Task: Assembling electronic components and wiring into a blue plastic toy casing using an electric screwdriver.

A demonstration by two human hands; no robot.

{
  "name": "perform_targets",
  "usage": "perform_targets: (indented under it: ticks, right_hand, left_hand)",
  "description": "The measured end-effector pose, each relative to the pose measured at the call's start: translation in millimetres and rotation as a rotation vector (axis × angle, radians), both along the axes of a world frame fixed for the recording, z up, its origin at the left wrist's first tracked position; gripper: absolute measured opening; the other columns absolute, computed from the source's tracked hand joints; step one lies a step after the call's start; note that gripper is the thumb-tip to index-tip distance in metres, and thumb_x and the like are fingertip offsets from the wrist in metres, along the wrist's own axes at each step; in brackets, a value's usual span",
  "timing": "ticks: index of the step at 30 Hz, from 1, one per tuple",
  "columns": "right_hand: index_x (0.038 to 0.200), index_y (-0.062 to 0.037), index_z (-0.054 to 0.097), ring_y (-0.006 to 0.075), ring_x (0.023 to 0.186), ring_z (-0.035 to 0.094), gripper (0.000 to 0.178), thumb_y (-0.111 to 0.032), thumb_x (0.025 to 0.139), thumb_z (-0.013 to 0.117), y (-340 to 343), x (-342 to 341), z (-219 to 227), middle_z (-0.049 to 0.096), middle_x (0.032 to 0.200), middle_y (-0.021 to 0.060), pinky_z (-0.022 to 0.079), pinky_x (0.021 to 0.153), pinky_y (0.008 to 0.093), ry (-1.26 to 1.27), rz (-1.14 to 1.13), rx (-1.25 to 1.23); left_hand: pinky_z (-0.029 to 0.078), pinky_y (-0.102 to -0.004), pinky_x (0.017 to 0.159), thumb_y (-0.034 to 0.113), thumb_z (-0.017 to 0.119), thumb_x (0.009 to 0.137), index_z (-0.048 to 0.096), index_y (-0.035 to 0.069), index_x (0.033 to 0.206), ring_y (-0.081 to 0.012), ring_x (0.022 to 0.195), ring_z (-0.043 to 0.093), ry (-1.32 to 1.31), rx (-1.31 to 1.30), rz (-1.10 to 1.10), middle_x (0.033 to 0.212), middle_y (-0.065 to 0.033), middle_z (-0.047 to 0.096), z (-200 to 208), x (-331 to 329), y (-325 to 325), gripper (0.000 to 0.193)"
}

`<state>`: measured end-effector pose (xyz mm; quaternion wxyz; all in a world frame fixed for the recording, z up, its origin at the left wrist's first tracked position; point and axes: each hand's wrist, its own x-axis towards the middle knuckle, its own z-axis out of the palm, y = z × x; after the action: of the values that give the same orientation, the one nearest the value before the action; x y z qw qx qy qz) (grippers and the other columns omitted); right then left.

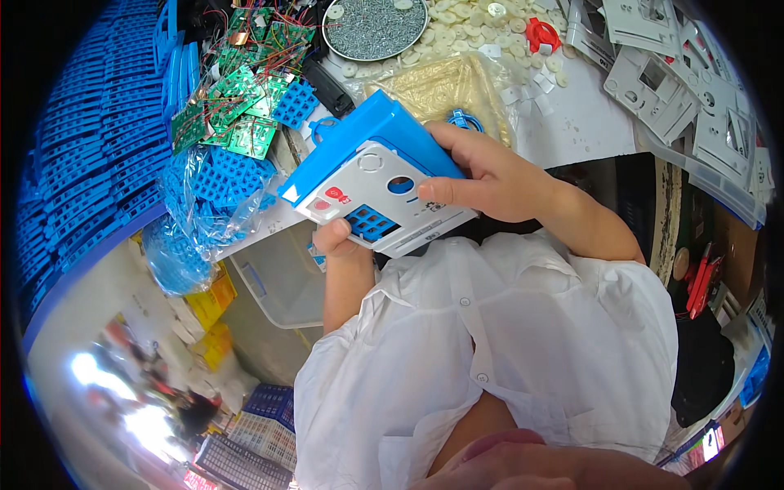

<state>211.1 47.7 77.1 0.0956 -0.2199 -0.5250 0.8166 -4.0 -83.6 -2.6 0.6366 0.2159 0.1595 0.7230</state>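
Note:
Both hands hold a white plastic panel (376, 181) against a blue plastic case (384, 122), tilted above the table's near edge. The panel has a round hole, red printed marks and a window filled by a blue keypad (372, 223). My left hand (333, 238) is closed on the panel's lower left edge, its thumb on the front and its other fingers hidden behind. My right hand (486, 175) grips the right end, thumb pressed on the panel and fingers against the blue case. A blue loop (324, 128) shows at the case's left side.
Green circuit boards (249, 135) with wires and bagged blue keypads (233, 181) lie left, beside stacked blue parts (98, 147). Behind are a dish of screws (374, 28), pale discs (465, 33) and a gold-toned bag (445, 86). White panels (653, 94) pile up right.

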Motion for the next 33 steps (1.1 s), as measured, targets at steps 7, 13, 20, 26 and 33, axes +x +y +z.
perform_targets:
  ticks: [7, 13, 20, 26, 33]
  right_hand:
    - [0.146, 0.0007, 0.045, 0.0158, 0.119, 0.057, 0.058, -0.019, 0.098, 0.072, 6.0, 3.6, 3.3, 0.061, 0.13, 0.0092, 0.048, 0.102, 0.033, -0.037, 0.031, 0.113]
    - [0.13, -0.0004, 0.055, 0.0098, 0.102, 0.059, 0.041, -0.022, 0.099, 0.071, 8.2, -10.7, 10.2, 0.064, 0.112, 0.0051, 0.05, 0.088, 0.0274, -0.055, -0.076, 0.228]
    - [0.13, 0.0016, 0.053, 0.0088, 0.101, 0.058, 0.036, -0.019, 0.103, 0.065, 1.8, -11.6, -6.0, 0.063, 0.113, 0.0054, 0.05, 0.087, 0.0265, 0.039, -0.097, 0.132]
    - [0.142, 0.0016, 0.047, 0.0124, 0.114, 0.058, 0.048, -0.019, 0.103, 0.065, -5.9, -11.1, -1.6, 0.06, 0.126, 0.0078, 0.049, 0.097, 0.0302, 0.085, -0.042, 0.08]
    - [0.141, 0.0007, 0.047, 0.0123, 0.109, 0.057, 0.05, -0.023, 0.102, 0.066, -5.8, -13.8, 5.1, 0.061, 0.124, 0.0072, 0.049, 0.092, 0.0304, 0.098, -0.009, 0.125]
  left_hand:
    - [0.054, -0.0486, 0.103, 0.034, 0.071, 0.077, 0.045, -0.005, 0.146, -0.037, 0.121, 0.065, 0.161, -0.001, 0.044, 0.138, -0.0247, 0.06, 9.9, 1.1, 0.5, 0.083]
    - [0.052, -0.0494, 0.105, 0.021, 0.071, 0.077, 0.046, -0.007, 0.146, -0.0392, 0.123, 0.063, 0.077, -0.084, 0.036, 0.139, -0.0267, 0.06, 13.5, 1.6, -5.1, 0.078]
    - [0.055, -0.0461, 0.101, 0.031, 0.07, 0.075, 0.048, -0.007, 0.143, -0.0359, 0.119, 0.066, 0.293, -0.236, 0.081, 0.134, -0.0241, 0.063, 15.1, 0.9, -13.0, 0.08]
    - [0.056, -0.0467, 0.1, 0.03, 0.072, 0.073, 0.049, -0.007, 0.142, -0.0363, 0.117, 0.066, 0.281, -0.149, 0.027, 0.132, -0.0233, 0.063, 24.1, -1.5, -9.6, 0.082]
    - [0.056, -0.0503, 0.099, 0.023, 0.074, 0.074, 0.049, -0.005, 0.145, -0.0405, 0.118, 0.065, 0.156, 0.0, -0.001, 0.132, -0.0265, 0.063, 22.8, 0.1, -1.2, 0.08]
